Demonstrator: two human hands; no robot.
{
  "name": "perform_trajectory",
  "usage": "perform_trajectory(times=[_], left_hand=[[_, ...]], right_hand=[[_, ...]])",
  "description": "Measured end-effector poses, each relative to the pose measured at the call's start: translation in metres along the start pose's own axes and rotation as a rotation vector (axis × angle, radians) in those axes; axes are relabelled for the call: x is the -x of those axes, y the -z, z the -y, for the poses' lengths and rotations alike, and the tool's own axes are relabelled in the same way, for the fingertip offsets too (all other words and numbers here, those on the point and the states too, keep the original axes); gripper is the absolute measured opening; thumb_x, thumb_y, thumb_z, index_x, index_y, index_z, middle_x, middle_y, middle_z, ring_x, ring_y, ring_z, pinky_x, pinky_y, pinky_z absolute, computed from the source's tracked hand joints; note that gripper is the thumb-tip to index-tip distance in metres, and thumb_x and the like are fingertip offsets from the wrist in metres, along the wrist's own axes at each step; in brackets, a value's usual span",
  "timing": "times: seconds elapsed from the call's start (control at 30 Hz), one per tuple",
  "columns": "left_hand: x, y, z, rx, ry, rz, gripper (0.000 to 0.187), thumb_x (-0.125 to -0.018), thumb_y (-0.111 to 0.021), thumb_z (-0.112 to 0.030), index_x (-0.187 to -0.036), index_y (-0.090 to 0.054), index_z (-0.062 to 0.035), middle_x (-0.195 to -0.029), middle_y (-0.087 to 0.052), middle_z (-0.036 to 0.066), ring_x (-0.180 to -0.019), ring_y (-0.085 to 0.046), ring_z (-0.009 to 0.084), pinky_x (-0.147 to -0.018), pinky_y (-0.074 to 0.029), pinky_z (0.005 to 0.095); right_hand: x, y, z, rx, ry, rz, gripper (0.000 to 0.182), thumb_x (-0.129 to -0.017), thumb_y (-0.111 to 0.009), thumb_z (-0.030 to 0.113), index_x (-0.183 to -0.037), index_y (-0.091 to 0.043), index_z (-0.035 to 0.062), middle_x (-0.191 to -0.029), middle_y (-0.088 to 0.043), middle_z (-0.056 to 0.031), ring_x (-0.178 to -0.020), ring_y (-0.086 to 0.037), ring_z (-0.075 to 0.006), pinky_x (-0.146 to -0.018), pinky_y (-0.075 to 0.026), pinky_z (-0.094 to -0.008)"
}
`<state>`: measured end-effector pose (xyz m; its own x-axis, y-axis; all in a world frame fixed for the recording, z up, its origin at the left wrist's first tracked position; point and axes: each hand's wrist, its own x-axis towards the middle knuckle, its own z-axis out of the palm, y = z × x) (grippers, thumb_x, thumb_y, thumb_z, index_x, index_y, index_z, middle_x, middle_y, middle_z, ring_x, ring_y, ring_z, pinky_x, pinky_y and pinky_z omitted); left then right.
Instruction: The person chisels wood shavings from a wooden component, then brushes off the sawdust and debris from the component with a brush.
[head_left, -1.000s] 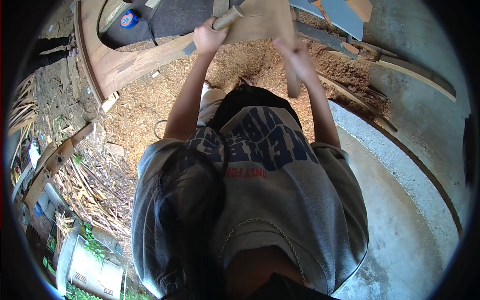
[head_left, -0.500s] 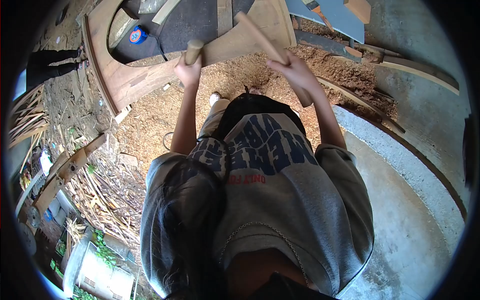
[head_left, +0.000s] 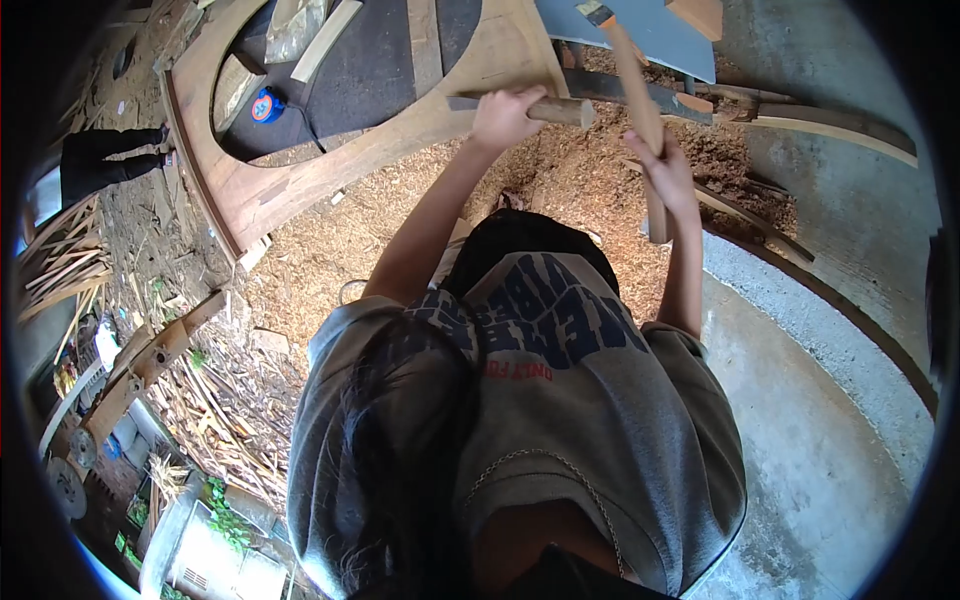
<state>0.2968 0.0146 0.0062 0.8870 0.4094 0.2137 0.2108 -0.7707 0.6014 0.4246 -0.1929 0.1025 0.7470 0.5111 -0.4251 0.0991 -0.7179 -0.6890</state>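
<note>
My left hand [head_left: 503,115] grips a chisel [head_left: 530,107] by its round wooden handle, the metal blade pointing left onto the curved wooden frame [head_left: 300,165]. My right hand [head_left: 668,170] is closed around the long wooden handle of a hammer [head_left: 636,95], raised upright with its metal head near the top edge. The frame is a large arched plank piece lying on sawdust, with a dark mat inside its opening.
Sawdust [head_left: 340,240] covers the ground in front of me. A blue tape measure [head_left: 266,104] lies on the dark mat. Wood scraps and offcuts [head_left: 200,400] pile up at left. A curved concrete slab [head_left: 830,400] lies at right. Another person's dark-clothed legs [head_left: 105,155] stand at far left.
My left hand moved right and laid the chisel sideways against the frame. My right hand swung the hammer to the right and raised it upright.
</note>
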Motion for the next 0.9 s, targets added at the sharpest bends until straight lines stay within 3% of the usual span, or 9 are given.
perform_trajectory(times=[0.27,0.3,0.33,0.37,0.53,0.6,0.67,0.73,0.9], left_hand=[[0.01,-0.038,0.013,-0.004,0.167,-0.11,0.043,-0.059,-0.072,-0.027,-0.099,-0.063,-0.0154,-0.078,-0.065,0.012,-0.072,-0.063,0.0301,-0.068,-0.051,0.0399],[0.01,-0.039,0.017,0.016,0.185,-0.185,0.042,-0.059,-0.072,-0.027,-0.098,-0.064,-0.0139,-0.078,-0.065,0.013,-0.072,-0.063,0.0304,-0.068,-0.051,0.0402],[0.009,-0.036,0.017,0.011,0.182,-0.183,0.042,-0.059,-0.072,-0.027,-0.098,-0.064,-0.0139,-0.078,-0.065,0.013,-0.072,-0.063,0.0304,-0.068,-0.051,0.0402],[0.006,-0.032,0.017,0.027,0.202,-0.226,0.041,-0.058,-0.072,-0.027,-0.096,-0.065,-0.0124,-0.078,-0.065,0.013,-0.072,-0.063,0.0306,-0.067,-0.051,0.0402],[0.009,-0.025,0.026,0.048,0.186,-0.343,0.038,-0.057,-0.073,-0.025,-0.091,-0.066,-0.009,-0.076,-0.064,0.014,-0.071,-0.063,0.031,-0.065,-0.051,0.0397],[0.009,-0.024,0.025,0.047,0.239,-0.334,0.038,-0.057,-0.073,-0.024,-0.09,-0.066,-0.0082,-0.076,-0.064,0.014,-0.071,-0.063,0.031,-0.064,-0.051,0.0384],[0.009,-0.023,0.022,0.047,0.217,-0.358,0.037,-0.057,-0.073,-0.024,-0.09,-0.066,-0.0082,-0.076,-0.064,0.014,-0.07,-0.062,0.0312,-0.064,-0.051,0.0383],[0.011,-0.023,0.027,0.045,0.191,-0.381,0.036,-0.057,-0.073,-0.024,-0.089,-0.066,-0.0082,-0.075,-0.064,0.014,-0.07,-0.062,0.0313,-0.063,-0.051,0.0381],[0.029,-0.011,0.042,-0.02,0.314,-0.361,0.025,-0.063,-0.071,-0.024,-0.082,-0.066,-0.0081,-0.069,-0.063,0.015,-0.066,-0.062,0.0318,-0.059,-0.05,0.0372]], right_hand=[[-0.008,0.006,-0.009,-0.367,0.014,-0.436,0.051,-0.081,-0.059,0.044,-0.105,-0.05,-0.0004,-0.08,-0.057,-0.0079,-0.063,-0.055,-0.0136,-0.058,-0.045,-0.026],[-0.004,-0.011,-0.005,-0.358,0.019,-0.383,0.047,-0.082,-0.058,0.04,-0.104,-0.051,-0.0005,-0.084,-0.058,-0.0101,-0.067,-0.056,-0.0163,-0.062,-0.047,-0.0297],[-0.026,-0.033,-0.043,-0.259,0.361,-0.241,0.052,-0.08,-0.061,0.042,-0.107,-0.052,-0.0015,-0.088,-0.058,-0.013,-0.074,-0.058,-0.0204,-0.068,-0.047,-0.033],[-0.022,-0.044,-0.043,-0.133,0.331,0.071,0.054,-0.081,-0.061,0.041,-0.111,-0.052,-0.0031,-0.089,-0.059,-0.015,-0.083,-0.058,-0.0236,-0.073,-0.047,-0.034],[-0.008,-0.027,-0.001,-0.065,0.038,0.14,0.054,-0.081,-0.06,0.045,-0.109,-0.052,-0.0007,-0.085,-0.057,-0.0122,-0.075,-0.055,-0.019,-0.066,-0.045,-0.0327],[-0.013,-0.029,-0.001,-0.485,0.062,-0.122,0.065,-0.079,-0.061,0.05,-0.115,-0.049,-0.0022,-0.089,-0.058,-0.0139,-0.081,-0.057,-0.022,-0.071,-0.045,-0.0323],[-0.012,-0.05,-0.008,-0.491,0.066,-0.123,0.064,-0.079,-0.06,0.05,-0.114,-0.049,-0.0019,-0.086,-0.057,-0.0117,-0.076,-0.057,-0.0203,-0.067,-0.046,-0.0298],[-0.007,-0.067,-0.011,-0.131,0.413,0.121,0.059,-0.08,-0.059,0.049,-0.11,-0.052,-0.0008,-0.075,-0.059,-0.0082,-0.068,-0.057,-0.0174,-0.061,-0.047,-0.0297],[-0.009,-0.037,0.008,-0.399,0.051,-0.046,0.055,-0.08,-0.059,0.049,-0.104,-0.054,-0.0001,-0.08,-0.058,-0.0105,-0.075,-0.056,-0.0156,-0.068,-0.045,-0.0333]])
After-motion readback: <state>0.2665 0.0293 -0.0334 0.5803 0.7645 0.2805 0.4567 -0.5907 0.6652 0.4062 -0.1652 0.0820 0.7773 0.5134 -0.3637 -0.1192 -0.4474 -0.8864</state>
